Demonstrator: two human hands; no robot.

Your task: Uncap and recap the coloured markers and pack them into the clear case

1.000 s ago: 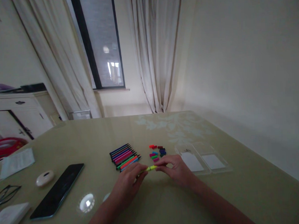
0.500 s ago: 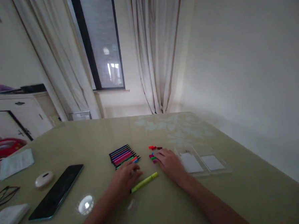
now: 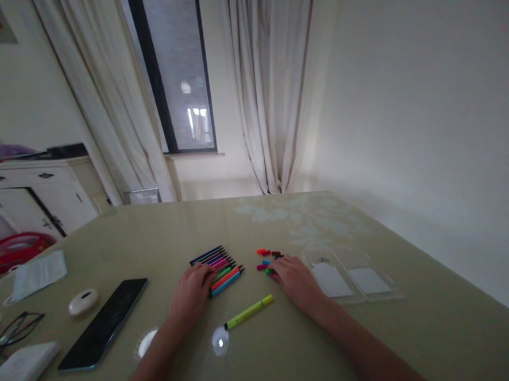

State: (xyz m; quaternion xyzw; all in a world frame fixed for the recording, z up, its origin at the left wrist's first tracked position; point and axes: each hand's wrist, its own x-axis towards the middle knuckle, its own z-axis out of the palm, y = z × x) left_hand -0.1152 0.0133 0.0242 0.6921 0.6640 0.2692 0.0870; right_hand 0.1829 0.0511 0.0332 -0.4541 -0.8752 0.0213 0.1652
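Observation:
My left hand (image 3: 191,293) rests at the left ends of a row of uncapped felt-tip pens, its fingers apart and touching them without a visible grip. An orange pen (image 3: 225,278) and a blue pen (image 3: 225,284) lie nearest me in that row. My right hand (image 3: 294,279) spreads low over a small group of loose pen caps, its fingertips beside a green cap (image 3: 269,271); some caps are hidden under it. A red cap (image 3: 261,251) lies just beyond the fingers. Between my hands is a yellow-green pen (image 3: 249,312) with its cap on.
To the right lies an open clear plastic case (image 3: 358,293) with white inserts. At left are a dark phone (image 3: 103,323), a white oval case (image 3: 83,302), glasses (image 3: 20,330), a face mask (image 3: 39,275) and a white box (image 3: 23,373). A wall borders the table's right edge.
My left hand has moved left, from over the near pens to their left ends, uncovering the orange and blue pens. My right hand stays over the caps. The view has shifted slightly.

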